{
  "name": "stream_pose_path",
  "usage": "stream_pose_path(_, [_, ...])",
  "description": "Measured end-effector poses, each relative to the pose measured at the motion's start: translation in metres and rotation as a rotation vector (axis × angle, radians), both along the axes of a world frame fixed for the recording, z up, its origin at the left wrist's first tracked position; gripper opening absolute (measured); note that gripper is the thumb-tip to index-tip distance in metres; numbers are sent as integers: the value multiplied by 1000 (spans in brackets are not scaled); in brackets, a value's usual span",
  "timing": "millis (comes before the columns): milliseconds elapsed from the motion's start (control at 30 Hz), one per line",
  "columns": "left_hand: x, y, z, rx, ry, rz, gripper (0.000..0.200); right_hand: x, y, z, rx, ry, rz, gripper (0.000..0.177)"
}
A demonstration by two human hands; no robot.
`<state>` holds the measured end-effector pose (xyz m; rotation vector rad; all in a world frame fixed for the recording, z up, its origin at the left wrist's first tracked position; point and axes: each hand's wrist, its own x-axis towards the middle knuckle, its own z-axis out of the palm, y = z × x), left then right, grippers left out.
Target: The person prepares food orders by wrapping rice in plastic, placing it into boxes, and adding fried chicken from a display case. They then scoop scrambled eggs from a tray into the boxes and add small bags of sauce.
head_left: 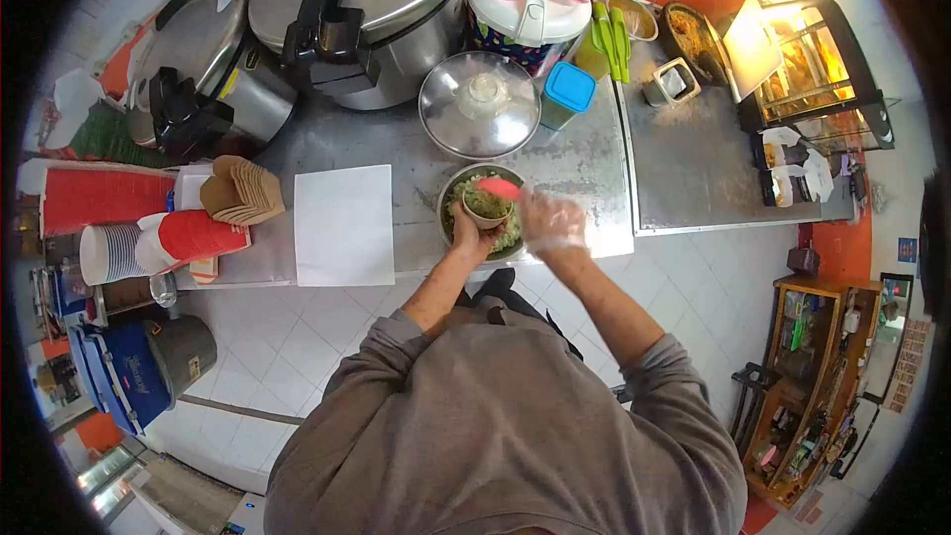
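Observation:
My left hand (470,234) is wrapped around a small round cup (485,222) heaped with green, grainy food. It holds the cup over a larger metal bowl (443,196) that contains more of the pale green food (511,238). A clear plastic glove covers my right hand (553,222), which grips a pink rice paddle (498,187). The paddle's blade rests at the top of the food in the cup; its handle is hidden by the glove. Just behind the bowl sits a domed lid (479,107) with a clear knob.
Large steel cookers (371,0) and a white-lidded pot (530,0) line the back. A blue-lidded container (569,89) stands right of the lid. On the left are a white sheet (344,226), cardboard trays (243,188) and stacked cups (111,253). A lit display case (807,64) is far right.

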<state>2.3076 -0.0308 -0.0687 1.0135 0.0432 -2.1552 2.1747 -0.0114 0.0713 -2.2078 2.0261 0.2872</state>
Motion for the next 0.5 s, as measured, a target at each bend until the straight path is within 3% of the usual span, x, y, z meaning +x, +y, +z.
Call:
stream_pose_path(67, [-3,-1,0,57,-84,143,64,3,24,-18,-56,-11,39,38])
stream_pose_path(200, [5,-7,14,105,-246,-46,69,0,48,-41,-105,-112,108,39])
stream_pose_path(333, [31,-12,-20,-31,-98,-338,68,-30,36,-33,-237,-264,154,37])
stream_pose_path(400, [35,-13,-7,-72,-125,-358,67,-40,31,-32,-246,-245,52,30])
stream_pose_path(467, [36,-9,0,-100,-156,-373,67,-51,28,-32,36,-767,-624,24])
stream_pose_path(500, [37,-8,1,-126,-171,-364,66,-60,28,-52,79,-1012,-625,27])
